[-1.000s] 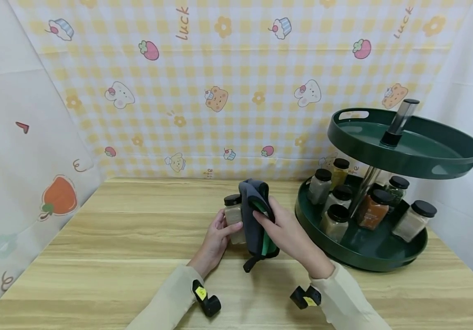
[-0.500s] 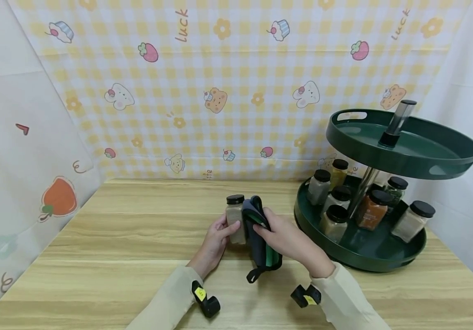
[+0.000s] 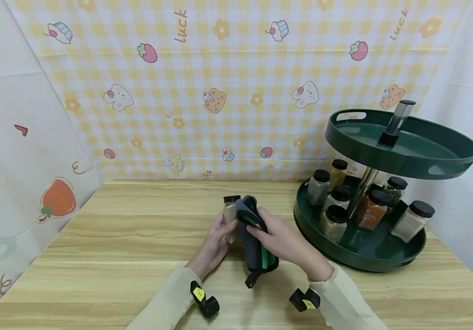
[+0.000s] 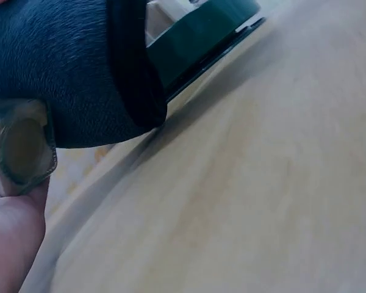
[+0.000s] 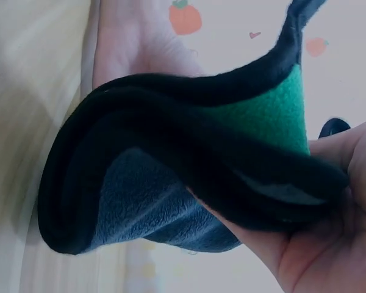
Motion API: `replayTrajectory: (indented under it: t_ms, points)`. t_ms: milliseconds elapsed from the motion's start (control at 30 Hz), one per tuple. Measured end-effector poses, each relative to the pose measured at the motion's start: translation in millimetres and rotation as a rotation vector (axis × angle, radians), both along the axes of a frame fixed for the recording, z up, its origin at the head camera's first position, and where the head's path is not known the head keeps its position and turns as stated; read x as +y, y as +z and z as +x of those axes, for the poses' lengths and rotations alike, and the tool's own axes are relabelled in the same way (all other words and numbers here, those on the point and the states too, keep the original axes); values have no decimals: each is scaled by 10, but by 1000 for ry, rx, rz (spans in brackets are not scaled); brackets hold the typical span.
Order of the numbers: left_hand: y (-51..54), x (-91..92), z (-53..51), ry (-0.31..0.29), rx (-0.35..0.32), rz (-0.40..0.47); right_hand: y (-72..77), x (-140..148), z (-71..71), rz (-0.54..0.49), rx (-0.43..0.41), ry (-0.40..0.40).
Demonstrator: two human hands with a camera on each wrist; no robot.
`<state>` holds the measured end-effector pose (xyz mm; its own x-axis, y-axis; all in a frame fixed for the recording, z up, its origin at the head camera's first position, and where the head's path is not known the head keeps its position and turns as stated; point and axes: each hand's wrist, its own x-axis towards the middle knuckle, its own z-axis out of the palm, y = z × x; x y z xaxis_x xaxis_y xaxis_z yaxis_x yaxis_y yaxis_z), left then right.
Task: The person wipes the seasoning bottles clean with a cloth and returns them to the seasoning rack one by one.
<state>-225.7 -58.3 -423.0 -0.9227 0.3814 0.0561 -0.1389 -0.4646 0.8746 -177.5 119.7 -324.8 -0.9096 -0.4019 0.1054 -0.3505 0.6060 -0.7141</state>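
My left hand grips a spice jar with a black lid, held nearly upright above the table. In the left wrist view the clear base of the jar shows beside a dark cloth. My right hand pinches that folded cloth, grey-blue outside and green inside, with black edging and a hanging loop. The cloth lies against the jar's right side and hides part of it. In the right wrist view the folded cloth curves from the right hand's thumb and fingers.
A two-tier dark green turntable rack stands on the right of the wooden table. Several black-lidded spice jars sit on its lower tier, one of them an orange jar. The upper tier overhangs them. A checked cloth backdrop rises behind.
The cloth's top has dropped and folded closer over the jar, after shifting slightly right and back left. Both hands keep their holds, and the jar has moved only a little.
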Motion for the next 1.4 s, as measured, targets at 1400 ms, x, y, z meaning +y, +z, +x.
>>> replayTrajectory:
  t_ms: [1400]
  points:
    - [-11, 4, -48, 144, -81, 249, 80, 49, -60, -1, 44, -219]
